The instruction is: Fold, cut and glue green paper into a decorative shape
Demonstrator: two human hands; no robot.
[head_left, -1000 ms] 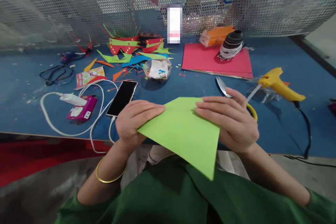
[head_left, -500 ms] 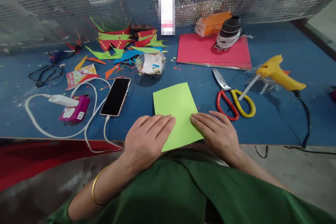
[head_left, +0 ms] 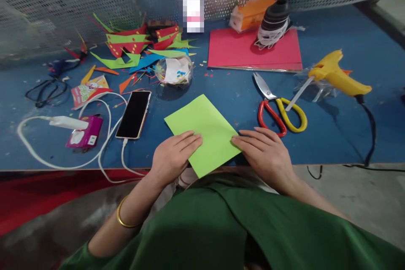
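Note:
A sheet of light green paper (head_left: 207, 128) lies at an angle on the table's front edge, one corner toward me. My left hand (head_left: 175, 152) rests on its left side, fingers stretched flat over the surface, thumb hidden. At the right corner, the fingertips of my right hand (head_left: 265, 149) touch the paper, fingers extended and slightly spread. Scissors (head_left: 268, 103) with one red and one yellow handle lie just beyond my right hand, blades slightly apart.
A yellow glue gun (head_left: 341, 76) lies at right. Behind are red paper sheets (head_left: 228, 48), a black spool with white cord (head_left: 274, 25), a clear bowl (head_left: 161, 71) and cut paper pieces (head_left: 126, 42). A phone (head_left: 134, 114) charges beside a purple power adapter (head_left: 85, 133) at left.
The green paper has turned counterclockwise, its far edge swinging left. Both hands have stayed on it, the left shifting slightly. The view has tilted down a little.

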